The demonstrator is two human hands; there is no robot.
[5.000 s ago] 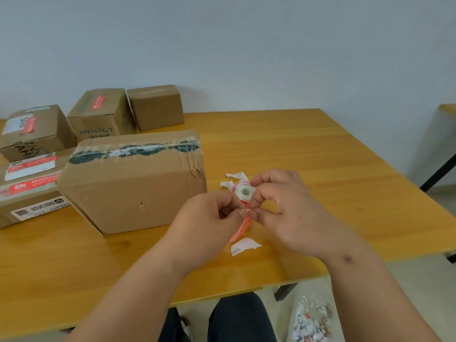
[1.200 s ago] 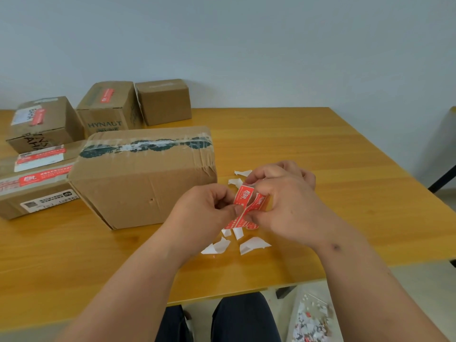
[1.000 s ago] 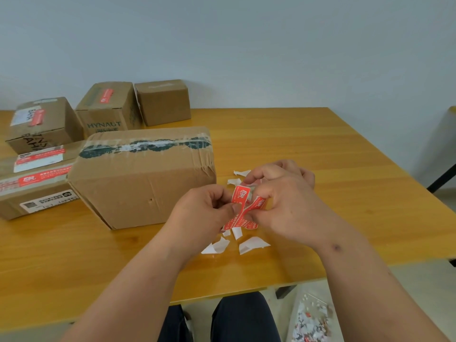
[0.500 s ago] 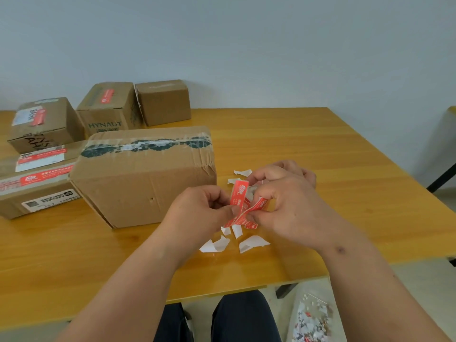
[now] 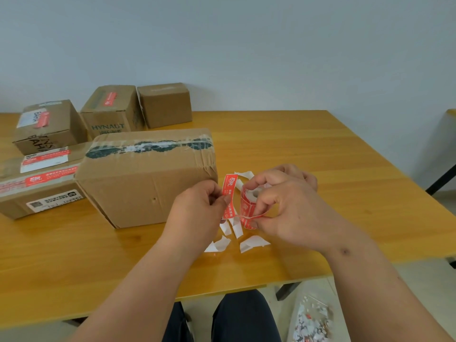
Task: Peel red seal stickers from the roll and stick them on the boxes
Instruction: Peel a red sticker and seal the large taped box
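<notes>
From the head camera, the left hand (image 5: 197,208) pinches a red sticker (image 5: 228,196) upright, just beside the roll (image 5: 249,202), which the right hand (image 5: 283,206) grips above the table (image 5: 320,156). The large box (image 5: 145,176) stands near, left of both hands.

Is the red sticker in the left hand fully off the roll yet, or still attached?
Looks off. The red sticker, pinched by the left hand, stands apart from the roll in the right hand; its lower end is partly hidden.
</notes>
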